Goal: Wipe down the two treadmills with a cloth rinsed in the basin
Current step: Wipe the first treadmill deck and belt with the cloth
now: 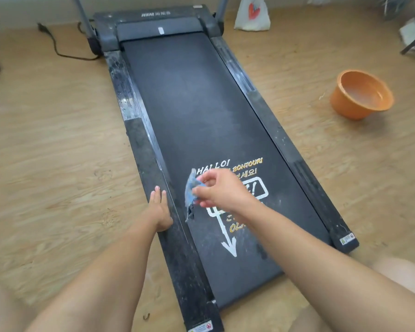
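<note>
Far left, on pale wood-grain floor: thin black cord. Lays left hand flat, fingers straight, on the treadmill's dusty, speckled side rail. Pinches a limp blue-grey cloth in right hand above the matte black belt's printed lettering. Well apart, right: round orange plastic basin, contents unclear.

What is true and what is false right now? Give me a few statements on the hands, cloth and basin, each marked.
1. The right hand pinches the blue cloth over the treadmill belt. True.
2. The left hand also holds the cloth. False: it rests flat on the left side rail.
3. The orange basin stands on the belt. False: it stands on the wooden floor beside the treadmill.
4. A white arrow is printed on the belt. True.
</note>
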A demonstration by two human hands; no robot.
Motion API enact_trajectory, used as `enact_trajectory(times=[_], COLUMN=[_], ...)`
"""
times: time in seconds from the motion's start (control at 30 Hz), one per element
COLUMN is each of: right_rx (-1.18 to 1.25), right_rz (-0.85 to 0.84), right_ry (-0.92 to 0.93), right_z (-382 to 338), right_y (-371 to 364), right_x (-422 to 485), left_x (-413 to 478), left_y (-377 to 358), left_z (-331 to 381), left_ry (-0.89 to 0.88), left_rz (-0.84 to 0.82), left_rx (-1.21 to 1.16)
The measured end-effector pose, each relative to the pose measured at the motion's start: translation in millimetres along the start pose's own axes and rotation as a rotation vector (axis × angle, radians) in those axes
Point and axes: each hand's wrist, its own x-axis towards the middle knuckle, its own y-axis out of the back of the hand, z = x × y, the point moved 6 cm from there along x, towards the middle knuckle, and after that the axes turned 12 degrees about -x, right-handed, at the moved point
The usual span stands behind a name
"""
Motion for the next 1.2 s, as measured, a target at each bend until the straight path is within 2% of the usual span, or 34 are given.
enact_trajectory(times=[0.1,0.17,0.2,0.27,0.33,0.4,0.47,0.53,0.6,0.7,0.83,0.93,1.03,1.2], right_rx=[-0.035,-0.039,-0.02,-0.022,-0.032,0.015,0.145,0.289,0.37,0.535,0.696,0.798,0.755,0.703], right_rz=[0.114,0.146,0.159,0.199,0.247,0.286,0.295,0.244,0.205,0.043,-0.14,-0.168,-0.181,-0.122], right_ry=[0.111,0.144,0.154,0.181,0.237,0.299,0.312,0.316,0.317,0.309,0.248,0.17,0.182,0.196], right_z=[-59.4,-93.6,-112.0,-154.7,-202.8,-234.0,-240.4,-233.1,-217.5,-188.1,-129.4,-90.7,-84.3,-78.8], right_y=[21.2,41.4,57.2,102.9,147.5,170.2,167.2,145.1,122.5,87.8,45.6,27.2,26.2,52.5], right_x=[-24.8,-35.3,-37.1,-32.4,-30.1,-31.1,-31.8,-32.8,-32.4,-29.7,-27.6,-32.0,-42.2,-48.6], left_x=[-32.0,-52.7,-68.7,-113.7,-171.3,-234.1,-267.3,-279.7,-283.3,-284.4,-265.4,-251.4,-245.6,-246.4], left_y=[42.0,107.2,150.9,263.7,359.1,400.9,386.6,352.4,312.6,259.7,217.1,195.9,189.0,211.2], left_z=[-3.5,4.6,14.9,46.2,71.3,102.7,120.2,116.8,104.2,86.2,66.4,57.9,49.8,37.4], left_ry=[-0.054,-0.103,-0.154,-0.281,-0.41,-0.586,-0.709,-0.705,-0.695,-0.691,-0.617,-0.508,-0.448,-0.597], left_rz=[-0.197,-0.2,-0.146,0.107,0.268,0.327,0.444,0.631,0.718,0.682,0.711,0.691,0.741,0.735], left_rx=[0.008,-0.022,-0.006,-0.121,-0.482,-0.741,-0.807,-0.899,-1.039,-1.17,-1.082,-1.07,-0.992,-1.033])
